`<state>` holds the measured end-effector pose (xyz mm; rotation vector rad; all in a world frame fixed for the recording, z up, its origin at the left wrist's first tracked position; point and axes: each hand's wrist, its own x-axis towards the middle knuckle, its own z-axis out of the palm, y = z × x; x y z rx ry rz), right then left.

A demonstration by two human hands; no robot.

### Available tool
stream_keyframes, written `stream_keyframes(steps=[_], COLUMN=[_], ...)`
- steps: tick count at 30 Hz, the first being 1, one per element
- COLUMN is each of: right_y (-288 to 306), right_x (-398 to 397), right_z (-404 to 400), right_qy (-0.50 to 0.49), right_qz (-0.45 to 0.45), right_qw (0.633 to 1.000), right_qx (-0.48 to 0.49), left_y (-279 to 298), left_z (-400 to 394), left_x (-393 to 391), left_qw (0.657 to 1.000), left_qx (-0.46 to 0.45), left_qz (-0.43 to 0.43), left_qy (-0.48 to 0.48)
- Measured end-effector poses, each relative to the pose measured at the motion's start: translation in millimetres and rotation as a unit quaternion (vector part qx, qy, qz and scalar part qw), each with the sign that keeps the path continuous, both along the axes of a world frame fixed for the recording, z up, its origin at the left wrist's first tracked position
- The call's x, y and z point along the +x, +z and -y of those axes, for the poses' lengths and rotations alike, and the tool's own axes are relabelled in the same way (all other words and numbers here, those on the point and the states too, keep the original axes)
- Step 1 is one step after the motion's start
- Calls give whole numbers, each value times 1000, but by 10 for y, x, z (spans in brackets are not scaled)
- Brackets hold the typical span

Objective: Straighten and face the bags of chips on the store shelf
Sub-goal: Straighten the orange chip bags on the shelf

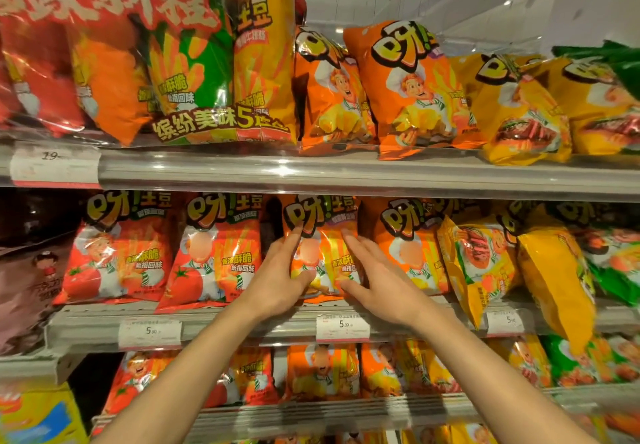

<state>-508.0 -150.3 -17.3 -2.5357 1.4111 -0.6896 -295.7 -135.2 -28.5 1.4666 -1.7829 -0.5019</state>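
Observation:
An orange chip bag (322, 215) stands upright in the middle of the middle shelf (242, 326). My left hand (280, 277) grips its left edge, fingers behind the edge and thumb across the front. On the bag's right edge my right hand (374, 277) holds the same way, thumb on the front. Two red tomato bags (117, 253) (214, 253) stand upright to its left. To the right an orange bag (405, 246) faces front, and yellow bags (478, 260) (554, 281) lean and turn sideways.
The top shelf (311, 173) carries large multipacks (221, 73) at left, orange bags (408, 87) in the middle and slumped yellow bags (519, 108) at right. More bags fill the lower shelf (311, 409). Price tags (343, 327) line the shelf rails. Brown bags (24, 288) stand far left.

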Motion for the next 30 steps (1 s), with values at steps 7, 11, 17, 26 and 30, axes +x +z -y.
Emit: stream_keyframes(steps=[7, 11, 17, 26, 30], right_y=[-104, -111, -194, -491, -683], right_x=[52, 67, -39, -659, -1052], right_z=[15, -62, -354, -950, -1100], right_qy=[-21, -21, -45, -127, -164], right_qz=[52, 80, 198, 292, 290], right_qw=[998, 996, 978, 945, 937], right_qx=[1, 23, 50, 80, 107], left_y=[12, -26, -213, -530, -698], left_z=[26, -81, -433, -762, -855], left_x=[15, 7, 45, -277, -653], left_qw=[1000, 999, 992, 994, 988], left_qx=[15, -28, -109, -44, 32], left_qz=[-3, 17, -5, -94, -153], left_qy=[-15, 11, 58, 24, 17])
